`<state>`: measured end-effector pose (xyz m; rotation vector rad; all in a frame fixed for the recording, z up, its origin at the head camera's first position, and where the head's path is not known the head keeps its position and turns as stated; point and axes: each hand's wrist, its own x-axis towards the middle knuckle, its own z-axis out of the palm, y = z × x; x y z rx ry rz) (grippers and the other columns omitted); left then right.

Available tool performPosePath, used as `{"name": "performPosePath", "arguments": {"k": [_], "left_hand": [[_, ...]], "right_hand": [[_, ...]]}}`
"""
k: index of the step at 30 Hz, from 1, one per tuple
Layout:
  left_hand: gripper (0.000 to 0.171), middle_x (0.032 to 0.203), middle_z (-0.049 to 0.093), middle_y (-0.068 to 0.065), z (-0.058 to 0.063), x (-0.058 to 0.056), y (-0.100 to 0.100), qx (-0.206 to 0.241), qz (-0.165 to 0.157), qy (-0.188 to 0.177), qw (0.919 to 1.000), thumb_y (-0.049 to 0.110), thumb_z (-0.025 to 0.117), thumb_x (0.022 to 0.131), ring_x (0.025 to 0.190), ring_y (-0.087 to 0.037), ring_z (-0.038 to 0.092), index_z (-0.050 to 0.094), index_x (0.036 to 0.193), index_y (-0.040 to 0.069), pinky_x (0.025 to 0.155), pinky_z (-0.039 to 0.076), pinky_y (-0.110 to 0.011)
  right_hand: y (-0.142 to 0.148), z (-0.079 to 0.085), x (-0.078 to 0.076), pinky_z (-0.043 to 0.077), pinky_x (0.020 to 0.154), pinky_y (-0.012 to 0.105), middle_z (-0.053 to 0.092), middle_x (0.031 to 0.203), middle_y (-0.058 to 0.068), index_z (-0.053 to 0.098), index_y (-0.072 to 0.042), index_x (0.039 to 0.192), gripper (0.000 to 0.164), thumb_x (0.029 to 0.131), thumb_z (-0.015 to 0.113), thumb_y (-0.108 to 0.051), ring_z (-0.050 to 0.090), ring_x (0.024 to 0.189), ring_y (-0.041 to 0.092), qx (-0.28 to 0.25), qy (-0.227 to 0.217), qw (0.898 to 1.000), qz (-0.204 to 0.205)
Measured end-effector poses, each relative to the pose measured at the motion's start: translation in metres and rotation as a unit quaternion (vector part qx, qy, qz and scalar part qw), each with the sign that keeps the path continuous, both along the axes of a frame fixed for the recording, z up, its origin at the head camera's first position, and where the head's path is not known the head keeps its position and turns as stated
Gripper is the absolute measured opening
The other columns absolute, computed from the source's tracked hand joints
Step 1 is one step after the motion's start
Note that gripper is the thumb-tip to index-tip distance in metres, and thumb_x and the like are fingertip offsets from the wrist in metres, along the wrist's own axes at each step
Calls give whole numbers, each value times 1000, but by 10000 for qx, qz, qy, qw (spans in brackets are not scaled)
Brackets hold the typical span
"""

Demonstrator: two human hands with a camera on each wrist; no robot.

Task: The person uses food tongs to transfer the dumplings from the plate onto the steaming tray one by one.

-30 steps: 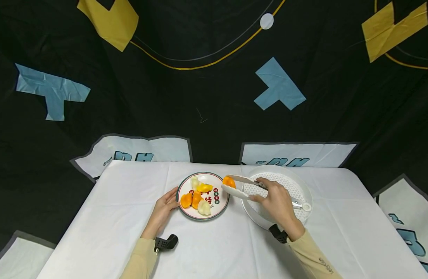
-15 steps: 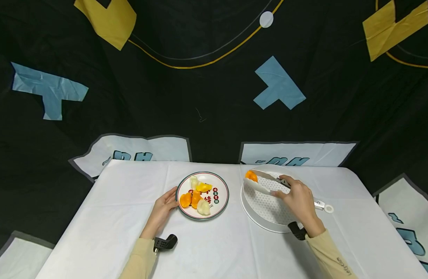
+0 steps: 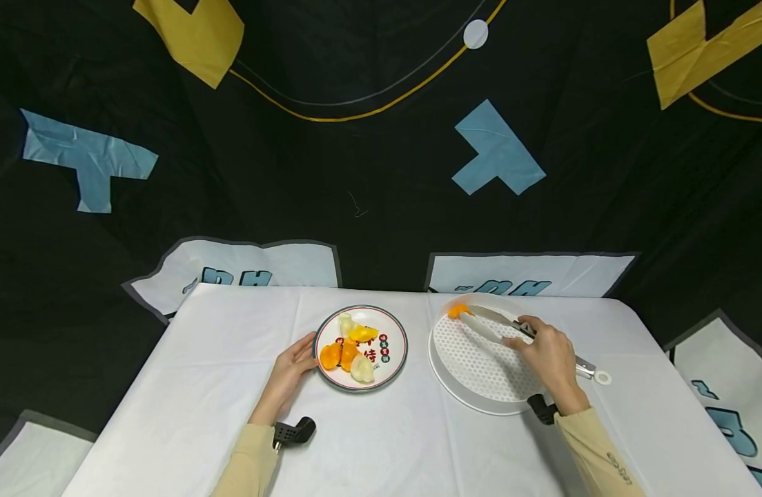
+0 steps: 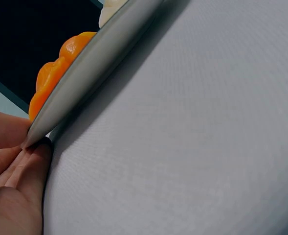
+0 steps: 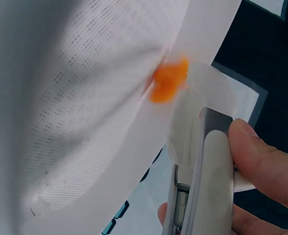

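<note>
My left hand [image 3: 292,369] pinches the left rim of a round white plate [image 3: 387,323] with a green edge and red lettering. In the left wrist view, the thumb lies over the rim with fingers beneath. Orange [image 3: 330,356], yellow [image 3: 364,334] and pale [image 3: 362,370] lumpy food pieces sit on the plate. My right hand [image 3: 550,355] grips white-and-grey tongs [image 3: 489,315]. Their tips are at an orange food piece [image 3: 458,311], by the far left wall inside a round white perforated tray [image 3: 480,359]. Whether the tips still hold the piece, I cannot tell; it is blurred in the right wrist view.
Both dishes stand side by side on a table with a white cloth [image 3: 188,400], the plate left of the tray. A black curtain [image 3: 381,207] with blue and yellow shapes hangs behind the table. Each wrist wears a black camera mount [image 3: 295,431].
My right hand has carried the orange piece in the tongs rightward from beside the plate, then lowered it into the tray's far left side. My left hand stays at the plate.
</note>
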<state>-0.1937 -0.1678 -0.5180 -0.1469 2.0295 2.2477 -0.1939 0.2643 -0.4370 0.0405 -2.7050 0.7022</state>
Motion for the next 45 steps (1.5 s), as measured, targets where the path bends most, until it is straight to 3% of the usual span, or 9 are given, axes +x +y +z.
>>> {"name": "performPosePath", "arguments": {"k": [12, 18, 25, 33, 45], "left_hand": [[61, 149, 28, -27, 2, 1, 1, 50, -12, 32, 10000, -10, 47, 89, 137, -33, 30, 26, 146, -10, 108, 33, -31], [61, 149, 27, -28, 1, 0, 1, 62, -12, 50, 10000, -12, 46, 88, 138, -33, 29, 25, 145, -11, 108, 33, -31], [61, 149, 27, -29, 0, 1, 0, 72, 9, 54, 10000, -13, 46, 87, 137, -34, 29, 26, 145, -11, 107, 33, -32], [61, 148, 28, -29, 1, 1, 1, 26, 44, 61, 10000, -12, 47, 88, 137, -35, 30, 26, 145, -11, 107, 34, -32], [61, 149, 28, -27, 3, 1, 0, 38, 0, 43, 10000, -11, 47, 88, 138, -33, 30, 27, 146, -10, 108, 32, -32]], "right_hand": [[-1, -1, -2, 48, 58, 52, 66, 83, 28, 62, 8, 117, 57, 74, 81, -23, 56, 63, 31, 74, -168, 9998, -116], [-8, 2, 1, 49, 64, 53, 66, 93, 30, 60, 8, 119, 59, 74, 81, -23, 60, 71, 35, -108, -272, 9996, -43], [-31, 13, 7, 49, 63, 49, 67, 101, 25, 63, 6, 118, 58, 71, 83, -23, 61, 75, 34, -330, -72, 9992, 204], [-62, 21, 19, 50, 78, 51, 68, 108, 18, 66, 0, 116, 56, 68, 85, -21, 63, 96, 37, -532, 98, 9961, 692], [-100, 26, 39, 50, 73, 43, 69, 100, 8, 67, -6, 115, 58, 63, 88, -20, 61, 85, 24, -667, -2, 9922, 1055]]}}
